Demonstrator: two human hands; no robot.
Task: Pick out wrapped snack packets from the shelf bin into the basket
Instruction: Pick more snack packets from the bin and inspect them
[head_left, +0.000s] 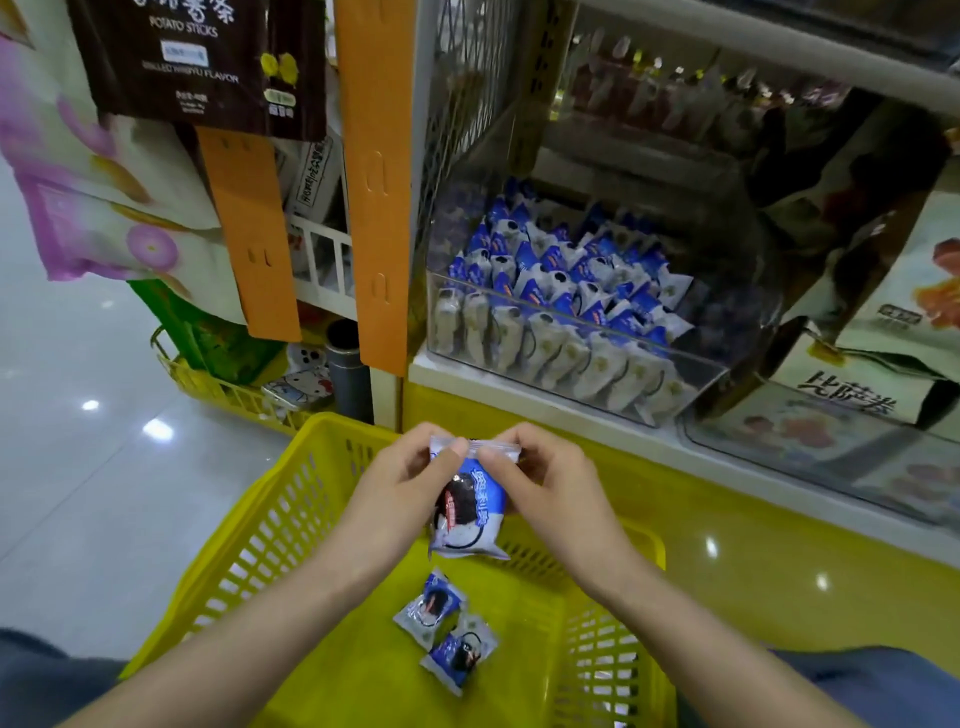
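Note:
A blue-and-white wrapped snack packet (470, 512) hangs upright over the yellow basket (291, 499), held by both hands at its top edge. My left hand (402, 478) pinches the top left corner and my right hand (540, 475) pinches the top right. Two more packets (430, 605) (460, 656) of the same kind lie on the basket floor below. The clear plastic shelf bin (691, 384) stands behind and to the right, packed with several rows of the same packets (561, 291).
An orange hanging strip (376, 182) and snack bags (192, 57) hang at the left of the shelf. Boxed goods (852, 384) sit right of the bin. A yellow shelf base (727, 535) runs beside the basket. A second yellow rack (223, 389) stands on the glossy floor at left.

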